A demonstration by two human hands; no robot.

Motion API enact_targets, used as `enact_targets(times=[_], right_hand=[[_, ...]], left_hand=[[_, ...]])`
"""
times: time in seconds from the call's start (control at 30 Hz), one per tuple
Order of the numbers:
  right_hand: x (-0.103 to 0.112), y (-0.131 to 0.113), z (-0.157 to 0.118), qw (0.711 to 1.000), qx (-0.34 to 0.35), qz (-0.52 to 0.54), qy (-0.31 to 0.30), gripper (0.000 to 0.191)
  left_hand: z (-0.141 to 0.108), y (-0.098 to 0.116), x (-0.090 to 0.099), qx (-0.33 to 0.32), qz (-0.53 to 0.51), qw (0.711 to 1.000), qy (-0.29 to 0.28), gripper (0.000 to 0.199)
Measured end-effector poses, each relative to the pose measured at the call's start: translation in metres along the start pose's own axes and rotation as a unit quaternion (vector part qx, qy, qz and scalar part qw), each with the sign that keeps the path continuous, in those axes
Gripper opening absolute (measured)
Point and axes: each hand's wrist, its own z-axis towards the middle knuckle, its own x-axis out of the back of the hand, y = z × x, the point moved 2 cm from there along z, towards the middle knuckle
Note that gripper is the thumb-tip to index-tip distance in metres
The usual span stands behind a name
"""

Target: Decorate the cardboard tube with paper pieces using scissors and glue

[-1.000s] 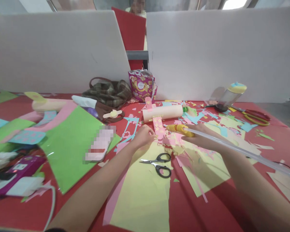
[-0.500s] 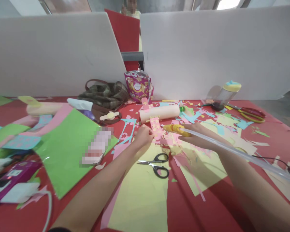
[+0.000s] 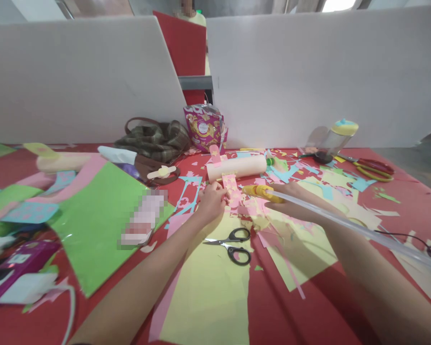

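My right hand (image 3: 289, 191) is wrapped round a yellow glue gun (image 3: 262, 192) with a long clear glue stick trailing to the right. Its nozzle points left, over a pink patterned strip (image 3: 231, 186). My left hand (image 3: 212, 200) lies at the strip's left edge, thumb and fingertips close together; anything between them is too small to make out. Behind the strip rests a cream paper roll (image 3: 239, 167) with a second pink strip (image 3: 214, 155) on it. Open black-handled scissors (image 3: 233, 244) lie on yellow paper (image 3: 208, 292) in front of my hands.
Paper scraps (image 3: 325, 191) litter the right side. Green paper (image 3: 100, 225) and a phone (image 3: 143, 219) lie left. A snack bag (image 3: 204, 127) stands behind the roll, a lidded jar (image 3: 335, 141) at back right. A person (image 3: 197, 19) is beyond the white partition.
My left hand has shifted slightly left and up, and its fingers look a little more extended. My right hand and the glue gun have hardly moved. The person behind has shifted left.
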Motion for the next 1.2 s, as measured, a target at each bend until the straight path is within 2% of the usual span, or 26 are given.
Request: enact_targets(times=[0.13, 0.37, 0.53, 0.63, 0.73, 0.8, 0.9, 1.03, 1.2], right_hand=[[0.000, 0.001, 0.000, 1.000, -0.001, -0.006, 0.002, 0.017], [-0.001, 0.002, 0.000, 1.000, 0.008, -0.005, 0.011, 0.017], [-0.003, 0.003, 0.000, 1.000, 0.002, -0.013, 0.017, 0.020], [-0.005, 0.004, 0.000, 1.000, -0.003, -0.020, 0.014, 0.019], [-0.009, 0.006, 0.002, 1.000, 0.004, -0.014, 0.009, 0.017], [-0.012, 0.007, 0.003, 1.000, 0.019, -0.011, 0.002, 0.017], [-0.016, 0.008, 0.005, 1.000, 0.025, -0.005, -0.013, 0.017], [-0.017, 0.004, 0.005, 0.998, 0.031, 0.041, -0.042, 0.021], [-0.019, 0.004, 0.008, 0.987, 0.029, 0.133, -0.088, 0.037]], left_hand=[[-0.006, 0.003, 0.002, -0.052, 0.025, 0.998, -0.018, 0.024], [-0.007, 0.002, 0.005, -0.069, 0.057, 0.995, -0.034, 0.024], [-0.008, -0.011, 0.031, -0.045, 0.076, 0.995, -0.049, 0.029], [-0.015, -0.025, 0.051, -0.045, 0.089, 0.990, -0.103, 0.022], [-0.027, -0.040, 0.063, -0.023, 0.106, 0.980, -0.167, 0.017], [-0.037, -0.047, 0.066, -0.009, 0.112, 0.974, -0.199, 0.014], [-0.048, -0.053, 0.066, 0.006, 0.110, 0.970, -0.218, 0.015], [-0.055, -0.056, 0.066, 0.004, 0.090, 0.972, -0.218, 0.012], [-0.055, -0.065, 0.064, -0.012, 0.055, 0.976, -0.211, 0.011]])
